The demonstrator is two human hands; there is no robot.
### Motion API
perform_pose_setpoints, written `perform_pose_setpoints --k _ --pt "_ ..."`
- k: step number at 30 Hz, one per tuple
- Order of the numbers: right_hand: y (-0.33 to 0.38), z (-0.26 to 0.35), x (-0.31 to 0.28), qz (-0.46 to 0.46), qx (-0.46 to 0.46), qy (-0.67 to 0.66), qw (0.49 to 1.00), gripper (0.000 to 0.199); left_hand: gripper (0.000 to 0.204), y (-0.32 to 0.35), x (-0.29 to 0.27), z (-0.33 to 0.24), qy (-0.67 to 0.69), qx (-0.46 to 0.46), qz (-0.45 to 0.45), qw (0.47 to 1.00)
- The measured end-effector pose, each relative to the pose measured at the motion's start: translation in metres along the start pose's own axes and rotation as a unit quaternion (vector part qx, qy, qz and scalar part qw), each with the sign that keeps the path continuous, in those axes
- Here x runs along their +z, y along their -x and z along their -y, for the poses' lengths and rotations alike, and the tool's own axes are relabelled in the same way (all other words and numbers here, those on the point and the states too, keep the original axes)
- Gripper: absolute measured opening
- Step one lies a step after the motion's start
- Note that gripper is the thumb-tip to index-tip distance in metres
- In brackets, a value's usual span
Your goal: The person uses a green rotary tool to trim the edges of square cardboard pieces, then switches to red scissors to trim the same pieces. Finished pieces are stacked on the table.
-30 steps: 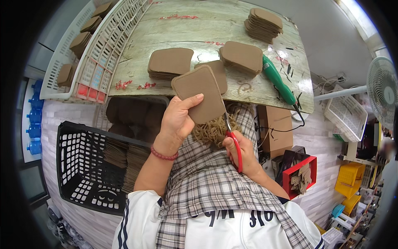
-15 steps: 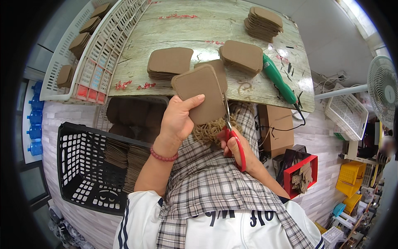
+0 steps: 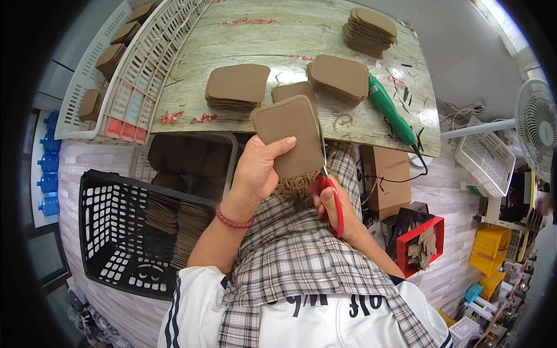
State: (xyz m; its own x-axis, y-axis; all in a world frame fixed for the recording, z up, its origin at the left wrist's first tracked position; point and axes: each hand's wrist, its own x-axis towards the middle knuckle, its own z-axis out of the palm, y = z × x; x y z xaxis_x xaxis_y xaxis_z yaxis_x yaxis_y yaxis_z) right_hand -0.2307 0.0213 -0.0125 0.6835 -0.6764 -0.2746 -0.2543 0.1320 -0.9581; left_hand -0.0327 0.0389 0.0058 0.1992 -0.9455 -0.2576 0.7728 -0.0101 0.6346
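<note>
My left hand (image 3: pixel 259 168) pinches a brown stitched piece (image 3: pixel 290 133) with rounded corners, thumb on its face. Along the right edge of that piece lie the blades of the red-handled scissors (image 3: pixel 337 214), gripped in my right hand (image 3: pixel 333 203). A bunch of tan, stringy trimmings (image 3: pixel 293 187) sits in my lap just under the piece. Behind it, another flat brown piece (image 3: pixel 293 91) rests at the table's front edge, between two stacks of brown pieces, the left stack (image 3: pixel 237 84) and the right stack (image 3: pixel 338 77).
A green corded tool (image 3: pixel 391 110) lies on the table (image 3: pixel 272 43) at right, near another brown stack (image 3: pixel 371 29). White crates (image 3: pixel 136 75) stand at left. Below are a black crate (image 3: pixel 125 232) with brown pieces, a red box (image 3: pixel 435 235) and a cardboard box (image 3: pixel 389 182).
The held piece and my left hand have shifted slightly right and down. The scissors have moved a little to the right along the piece's edge, their tips lower.
</note>
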Motion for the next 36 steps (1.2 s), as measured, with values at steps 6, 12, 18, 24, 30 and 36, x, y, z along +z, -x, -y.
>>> perform_pose_setpoints --k 6,12,18,24,30,36 --pt "0.0 0.0 0.002 -0.023 0.009 0.004 1.0 0.067 0.027 0.0 0.0 0.001 0.004 -0.004 -0.003 1.0" --pt "0.001 0.005 0.003 -0.033 0.01 0.003 0.999 0.066 0.027 0.0 0.0 0.001 0.007 -0.008 -0.007 1.0" --pt "0.001 0.005 0.005 -0.045 0.02 0.009 0.999 0.063 0.027 0.0 -0.001 0.002 0.014 -0.01 -0.012 1.0" --pt "0.003 0.012 0.005 -0.044 0.05 -0.004 0.998 0.062 0.027 -0.001 -0.003 0.003 0.01 -0.017 -0.015 1.0" --pt "0.002 0.005 0.004 -0.028 0.057 -0.077 0.995 0.06 0.029 -0.001 -0.003 0.002 0.022 -0.02 -0.031 0.999" --pt "-0.001 -0.009 0.001 0.005 0.06 -0.073 0.995 0.067 0.031 -0.003 -0.01 -0.01 0.029 0.021 -0.052 0.998"
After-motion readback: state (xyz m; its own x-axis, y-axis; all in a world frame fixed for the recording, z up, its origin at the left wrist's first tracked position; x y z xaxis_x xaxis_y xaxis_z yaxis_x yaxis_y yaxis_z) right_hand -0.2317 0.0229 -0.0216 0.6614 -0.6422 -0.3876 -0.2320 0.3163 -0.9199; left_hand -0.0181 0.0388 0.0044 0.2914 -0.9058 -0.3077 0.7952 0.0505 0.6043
